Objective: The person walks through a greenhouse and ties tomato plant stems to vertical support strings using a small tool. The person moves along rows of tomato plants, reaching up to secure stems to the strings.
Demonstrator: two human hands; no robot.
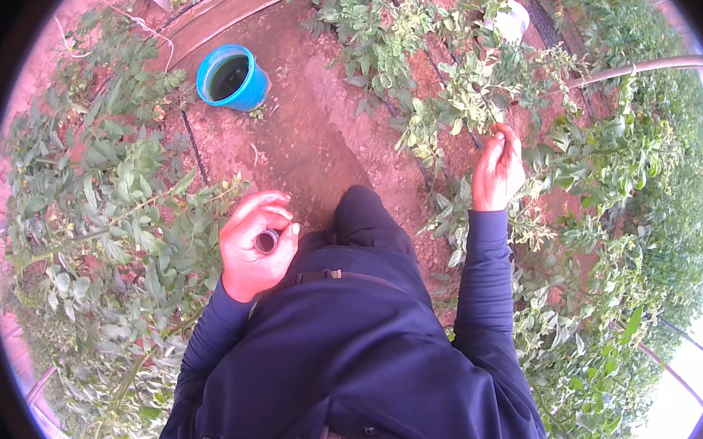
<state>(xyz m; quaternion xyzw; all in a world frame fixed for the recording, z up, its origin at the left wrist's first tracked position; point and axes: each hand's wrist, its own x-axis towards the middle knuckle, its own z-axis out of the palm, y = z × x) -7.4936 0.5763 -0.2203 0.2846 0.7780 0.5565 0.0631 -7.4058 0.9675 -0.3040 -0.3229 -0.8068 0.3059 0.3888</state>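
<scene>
My left hand [253,246] is curled around a small open vial [266,241], whose round mouth faces up toward me. What the vial holds is too dark to make out. Pinched between the thumb and fingers of my right hand [499,167] is a thin stick-like tool [489,104]. Its far end reaches into the pale leaves of a tomato-like plant [480,85]; whether the tip touches a leaf or flower I cannot tell.
A blue bucket [257,87] with dark liquid stands on the soil path [309,125] ahead. Leafy plants [125,216] line the left; denser rows [619,238] fill the right. A white bucket [512,23] is partly behind leaves. A curved pole [643,67] crosses the upper right.
</scene>
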